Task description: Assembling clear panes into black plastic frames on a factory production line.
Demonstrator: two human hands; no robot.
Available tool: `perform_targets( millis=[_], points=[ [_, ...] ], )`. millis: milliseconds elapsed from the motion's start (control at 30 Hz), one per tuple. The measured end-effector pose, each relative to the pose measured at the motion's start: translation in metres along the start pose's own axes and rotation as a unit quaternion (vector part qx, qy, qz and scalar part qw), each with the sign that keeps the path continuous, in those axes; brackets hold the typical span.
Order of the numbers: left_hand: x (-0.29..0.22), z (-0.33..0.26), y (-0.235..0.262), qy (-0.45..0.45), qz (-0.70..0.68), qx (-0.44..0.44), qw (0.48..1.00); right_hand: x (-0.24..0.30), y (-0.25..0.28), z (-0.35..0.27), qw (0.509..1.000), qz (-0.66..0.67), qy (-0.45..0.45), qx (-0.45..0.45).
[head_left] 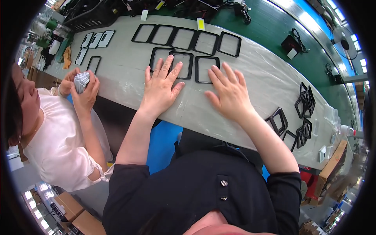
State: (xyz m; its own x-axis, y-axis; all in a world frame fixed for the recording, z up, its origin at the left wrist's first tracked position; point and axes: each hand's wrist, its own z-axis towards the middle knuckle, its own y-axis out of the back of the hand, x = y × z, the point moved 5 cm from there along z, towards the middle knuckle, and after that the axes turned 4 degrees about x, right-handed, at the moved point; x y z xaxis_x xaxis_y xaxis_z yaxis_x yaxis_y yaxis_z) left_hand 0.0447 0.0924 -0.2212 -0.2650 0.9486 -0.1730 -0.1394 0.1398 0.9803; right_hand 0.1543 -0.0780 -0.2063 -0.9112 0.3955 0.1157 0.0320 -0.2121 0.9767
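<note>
My left hand (161, 87) is spread over two black rectangular frames in the nearer row, its fingertips on the left frame (156, 51) and the middle frame (191, 68). Over to the right, my right hand (230, 91) has its fingers apart, with fingertips at the right side of a third black frame (196, 70). Both palms face down and neither hand grips anything. Behind them runs a row of several similar black frames (194, 39), lying flat and nearly edge to edge.
A co-worker (64, 129) at the left holds a stack of thin pale pieces (82, 81). Several black frames with pale panels (105, 38) lie beyond. Loose, tangled black frames (304, 100) sit at the table's right, near a cardboard box (331, 164). A green surface (270, 43) holds a black adapter (291, 45).
</note>
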Motion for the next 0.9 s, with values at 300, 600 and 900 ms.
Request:
perform_targets(
  millis=[300, 600, 900],
  points=[
    [0.017, -0.007, 0.002, -0.03, -0.01, -0.036, 0.999, 0.022, -0.005, 0.006, 0.998, -0.045, -0.035, 0.006],
    [0.007, 0.0, 0.001, -0.027, 0.046, -0.03, 0.998, 0.017, 0.006, -0.004, 0.998, -0.04, -0.052, 0.024],
    [0.013, -0.002, -0.002, -0.021, -0.017, -0.043, 0.999, 0.021, 0.0, -0.004, 0.999, -0.036, -0.028, -0.006]
  ],
)
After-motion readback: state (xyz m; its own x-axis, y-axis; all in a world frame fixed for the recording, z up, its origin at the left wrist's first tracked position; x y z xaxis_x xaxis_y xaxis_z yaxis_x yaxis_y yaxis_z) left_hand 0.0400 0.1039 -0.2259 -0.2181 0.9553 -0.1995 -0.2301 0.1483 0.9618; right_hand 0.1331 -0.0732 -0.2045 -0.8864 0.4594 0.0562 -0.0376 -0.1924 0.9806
